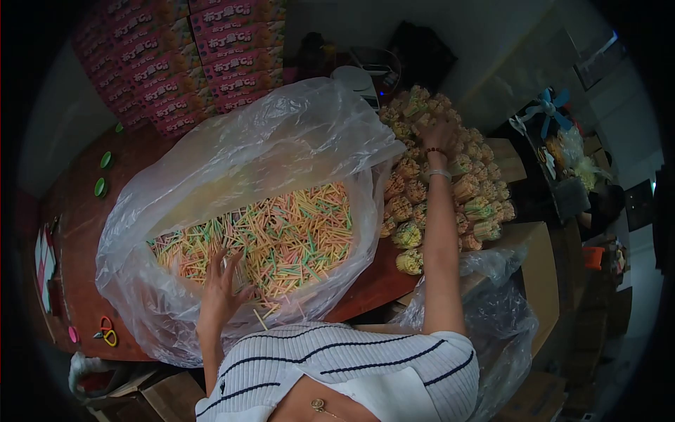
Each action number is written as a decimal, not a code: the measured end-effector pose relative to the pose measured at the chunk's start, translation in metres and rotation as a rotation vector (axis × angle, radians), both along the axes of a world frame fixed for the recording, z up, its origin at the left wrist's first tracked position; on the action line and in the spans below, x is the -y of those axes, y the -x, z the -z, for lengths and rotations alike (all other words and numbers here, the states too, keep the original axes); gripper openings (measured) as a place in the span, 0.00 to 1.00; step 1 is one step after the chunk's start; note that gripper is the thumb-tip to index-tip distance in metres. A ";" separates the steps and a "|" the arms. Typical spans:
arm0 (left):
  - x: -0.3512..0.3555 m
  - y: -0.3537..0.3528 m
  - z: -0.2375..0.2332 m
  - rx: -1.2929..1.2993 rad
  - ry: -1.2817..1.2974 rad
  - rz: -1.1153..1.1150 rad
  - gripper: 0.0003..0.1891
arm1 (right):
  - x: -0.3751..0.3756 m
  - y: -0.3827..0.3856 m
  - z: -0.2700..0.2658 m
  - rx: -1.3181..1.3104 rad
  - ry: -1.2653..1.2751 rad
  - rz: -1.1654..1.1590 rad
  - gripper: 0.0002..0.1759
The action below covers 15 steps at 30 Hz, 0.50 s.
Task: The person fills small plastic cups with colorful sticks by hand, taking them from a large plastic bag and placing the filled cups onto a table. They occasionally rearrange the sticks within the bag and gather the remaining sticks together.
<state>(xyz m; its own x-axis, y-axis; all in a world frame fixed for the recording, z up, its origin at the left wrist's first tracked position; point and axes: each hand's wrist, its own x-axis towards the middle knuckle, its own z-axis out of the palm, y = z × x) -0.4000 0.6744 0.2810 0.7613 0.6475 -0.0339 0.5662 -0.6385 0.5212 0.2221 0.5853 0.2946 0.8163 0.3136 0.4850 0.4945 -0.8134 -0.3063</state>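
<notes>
A large clear plastic bag (281, 126) lies open on the red-brown table (77, 260), with a heap of thin pastel sticks (295, 232) inside. At the heap's near edge, my left hand (223, 285) has its fingers apart, beside a small clear object too faint to make out. A few sticks lie loose near the bag's front edge. My right arm reaches far forward to the many upright bundles of sticks (467, 186) at the right. My right hand (437, 132) is over the back bundles; its fingers are too dim to read.
Pink printed boxes (239, 53) are stacked at the back left. Scissors (107, 332) and small green lids (100, 187) lie on the left. Near the front right stands an open carton (545, 281) with clear plastic. A blue fan (548, 111) and part of another person (605, 211) show farther right.
</notes>
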 end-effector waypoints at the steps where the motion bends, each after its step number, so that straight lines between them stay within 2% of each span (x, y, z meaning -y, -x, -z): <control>1: 0.000 0.000 0.000 0.002 -0.005 -0.006 0.47 | -0.001 0.000 0.004 0.008 0.000 0.013 0.41; 4: 0.001 0.003 0.000 0.048 0.031 -0.011 0.48 | 0.000 -0.009 0.015 0.078 -0.105 -0.039 0.39; 8: -0.001 0.004 0.001 0.076 0.050 0.006 0.47 | 0.008 -0.016 0.024 0.047 -0.221 -0.143 0.36; 11: -0.006 0.005 -0.007 0.081 0.140 -0.001 0.45 | 0.016 0.002 0.003 0.079 -0.133 -0.100 0.37; 13: -0.008 0.005 -0.010 0.110 0.193 -0.027 0.43 | 0.023 0.006 -0.006 -0.078 -0.251 0.047 0.32; 14: -0.009 0.005 -0.013 0.109 0.193 -0.025 0.43 | 0.029 0.009 -0.010 -0.078 -0.251 0.049 0.32; 15: -0.010 0.004 -0.017 0.126 0.149 -0.020 0.40 | 0.037 0.012 -0.014 -0.106 -0.411 0.022 0.29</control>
